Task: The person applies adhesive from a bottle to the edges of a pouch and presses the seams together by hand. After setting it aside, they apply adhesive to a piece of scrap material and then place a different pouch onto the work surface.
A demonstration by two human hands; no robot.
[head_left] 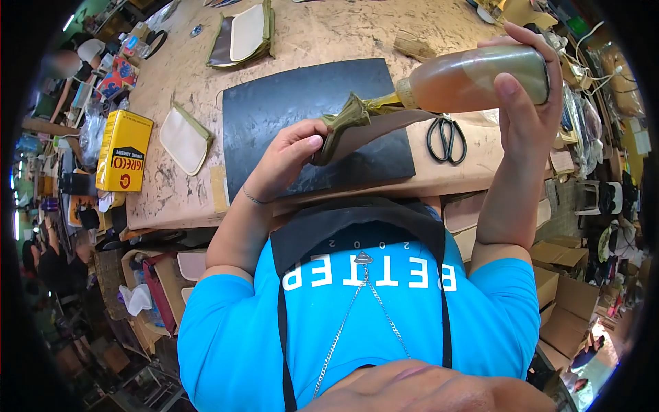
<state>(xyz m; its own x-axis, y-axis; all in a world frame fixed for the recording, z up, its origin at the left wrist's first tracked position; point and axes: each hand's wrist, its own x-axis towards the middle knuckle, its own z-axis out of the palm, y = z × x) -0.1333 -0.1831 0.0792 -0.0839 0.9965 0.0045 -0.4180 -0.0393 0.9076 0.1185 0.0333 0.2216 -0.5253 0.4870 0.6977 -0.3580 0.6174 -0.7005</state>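
My left hand point(292, 152) pinches a brown panel point(381, 134) with gathered olive-green edging point(345, 120), held up over the black mat point(302, 89). In my right hand point(532, 103) is a clear squeeze bottle point(473, 79), part filled with amber liquid and tipped nearly level. Its yellowish nozzle point(384, 101) points left, its tip right at the green edging. Black-handled scissors point(446, 141) lie just beyond the mat's right edge, partly hidden under the panel.
A cream panel with green edging point(185, 141) lies left of the mat, near a yellow adhesive tin point(124, 151). Stacked panels point(247, 34) sit at the back of the worn table point(329, 31). A wooden block point(414, 46) lies behind the bottle. Cardboard boxes point(570, 295) stand at right.
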